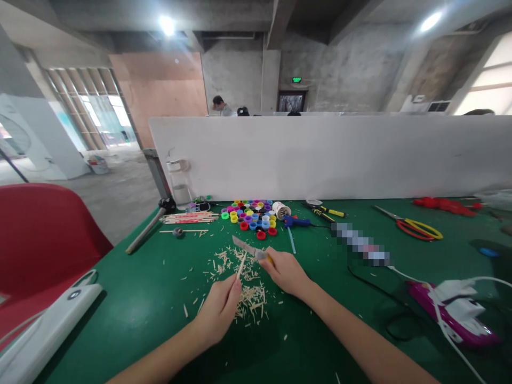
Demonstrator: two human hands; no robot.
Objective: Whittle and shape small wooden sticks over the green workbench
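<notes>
My left hand [221, 305] is closed around a thin pale wooden stick [241, 265], whose upper end points up toward the blade. In my right hand [287, 271] is a utility knife [261, 254] with a yellow part on its handle. The knife's blade [242, 244] reaches left, just above the stick's tip; whether it touches the stick I cannot tell. Under and around both hands lie many wood shavings [252, 301] on the green table [152, 309]. A further scatter of slivers [224, 261] spreads beyond my left hand.
Colourful bottle caps [253, 216], a blue glue gun [296, 221] and bundled sticks [191, 217] sit toward the back. A hammer [146, 229] lies left. Scissors [416, 226], a magenta power strip [452, 314] and cables are right. A white partition [320, 157] stands behind.
</notes>
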